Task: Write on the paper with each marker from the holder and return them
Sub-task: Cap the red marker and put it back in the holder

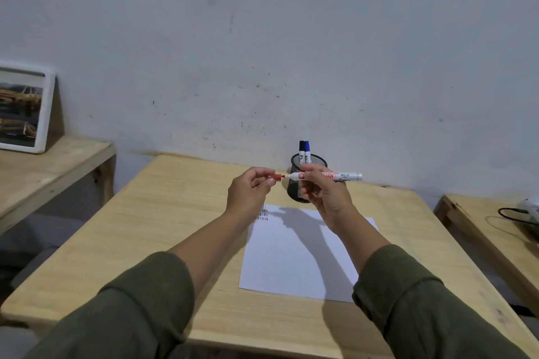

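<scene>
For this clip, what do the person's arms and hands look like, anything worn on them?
Both arms wear long, loose, dark olive-green sleeves, the left sleeve and right sleeve pushed up so the forearms are bare. The left hand and right hand are bare: no gloves, and no rings, watch or bracelets that I can see. No markings show on the fabric.

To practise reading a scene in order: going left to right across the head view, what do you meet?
Framed picture → left hand → red cap → red marker → black cable.
</scene>
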Demonstrator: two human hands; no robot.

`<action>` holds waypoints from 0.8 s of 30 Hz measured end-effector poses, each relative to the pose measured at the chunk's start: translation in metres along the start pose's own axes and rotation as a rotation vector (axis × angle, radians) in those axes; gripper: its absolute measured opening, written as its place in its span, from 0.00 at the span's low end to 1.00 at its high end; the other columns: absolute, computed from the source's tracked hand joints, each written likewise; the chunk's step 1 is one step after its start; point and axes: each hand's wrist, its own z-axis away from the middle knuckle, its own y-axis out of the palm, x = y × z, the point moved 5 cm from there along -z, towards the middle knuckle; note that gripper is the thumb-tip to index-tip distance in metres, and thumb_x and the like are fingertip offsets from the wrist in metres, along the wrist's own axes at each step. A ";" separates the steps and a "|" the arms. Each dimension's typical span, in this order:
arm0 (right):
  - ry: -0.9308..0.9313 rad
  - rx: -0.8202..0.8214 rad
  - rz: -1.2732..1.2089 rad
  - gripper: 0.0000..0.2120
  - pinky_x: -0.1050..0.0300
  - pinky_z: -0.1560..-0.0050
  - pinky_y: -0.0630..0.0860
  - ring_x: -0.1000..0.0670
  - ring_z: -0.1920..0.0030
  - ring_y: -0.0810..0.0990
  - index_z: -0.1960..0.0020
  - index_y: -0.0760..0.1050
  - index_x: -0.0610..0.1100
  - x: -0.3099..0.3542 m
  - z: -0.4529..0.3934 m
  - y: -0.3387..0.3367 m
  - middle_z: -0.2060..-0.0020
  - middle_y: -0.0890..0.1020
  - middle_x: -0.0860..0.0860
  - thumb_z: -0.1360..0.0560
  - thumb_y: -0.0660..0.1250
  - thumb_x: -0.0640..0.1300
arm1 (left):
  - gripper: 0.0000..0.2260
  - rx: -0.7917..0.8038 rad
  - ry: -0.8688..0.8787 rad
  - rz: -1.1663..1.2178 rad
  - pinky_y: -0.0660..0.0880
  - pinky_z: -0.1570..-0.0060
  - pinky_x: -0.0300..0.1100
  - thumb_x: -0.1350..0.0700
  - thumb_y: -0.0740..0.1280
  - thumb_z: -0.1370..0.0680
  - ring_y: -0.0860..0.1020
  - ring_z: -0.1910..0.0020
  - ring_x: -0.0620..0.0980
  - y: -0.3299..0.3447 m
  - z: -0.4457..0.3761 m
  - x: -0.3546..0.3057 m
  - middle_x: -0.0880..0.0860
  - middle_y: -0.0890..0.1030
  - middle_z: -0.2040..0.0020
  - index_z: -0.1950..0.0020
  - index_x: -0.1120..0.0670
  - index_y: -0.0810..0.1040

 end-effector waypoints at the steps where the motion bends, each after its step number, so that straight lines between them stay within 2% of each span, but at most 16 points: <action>1: 0.001 -0.002 -0.001 0.08 0.63 0.69 0.73 0.52 0.74 0.74 0.54 0.79 0.39 0.000 0.000 0.000 0.73 0.77 0.49 0.29 0.65 0.31 | 0.07 -0.001 -0.002 -0.001 0.74 0.51 0.34 0.64 0.66 0.25 0.79 0.53 0.45 0.000 0.001 0.000 0.51 0.83 0.55 0.50 0.55 0.78; 5: 0.004 -0.006 -0.009 0.08 0.64 0.71 0.72 0.52 0.74 0.73 0.53 0.79 0.37 0.000 0.002 0.000 0.73 0.77 0.48 0.29 0.65 0.31 | 0.07 -0.008 -0.003 0.007 0.74 0.53 0.32 0.64 0.66 0.25 0.79 0.55 0.43 -0.002 0.002 -0.001 0.48 0.83 0.58 0.51 0.54 0.78; 8: 0.005 -0.007 -0.008 0.07 0.64 0.71 0.72 0.52 0.74 0.72 0.54 0.79 0.37 0.000 0.002 0.000 0.73 0.76 0.48 0.29 0.65 0.30 | 0.08 -0.008 0.005 0.020 0.75 0.50 0.37 0.64 0.66 0.25 0.79 0.56 0.42 -0.004 0.003 -0.003 0.46 0.83 0.58 0.54 0.51 0.78; 14: 0.002 -0.004 -0.010 0.07 0.64 0.71 0.72 0.52 0.74 0.73 0.54 0.79 0.38 0.002 0.004 0.003 0.75 0.77 0.49 0.29 0.65 0.30 | 0.07 0.040 -0.019 0.043 0.75 0.45 0.44 0.63 0.66 0.25 0.78 0.54 0.47 -0.001 0.006 -0.006 0.52 0.83 0.55 0.51 0.53 0.79; 19: 0.004 0.032 -0.004 0.08 0.63 0.71 0.72 0.52 0.73 0.73 0.55 0.79 0.40 0.001 0.007 0.008 0.72 0.79 0.48 0.29 0.65 0.31 | 0.07 0.098 -0.020 0.037 0.76 0.44 0.43 0.62 0.66 0.25 0.79 0.50 0.49 0.005 0.010 -0.008 0.54 0.83 0.52 0.53 0.51 0.79; 24: 0.009 0.077 -0.017 0.08 0.63 0.70 0.72 0.52 0.72 0.74 0.54 0.79 0.39 0.000 0.008 0.010 0.70 0.79 0.47 0.30 0.65 0.31 | 0.07 0.124 0.000 0.012 0.76 0.46 0.42 0.62 0.66 0.25 0.80 0.56 0.46 0.006 0.011 -0.013 0.51 0.83 0.58 0.56 0.50 0.79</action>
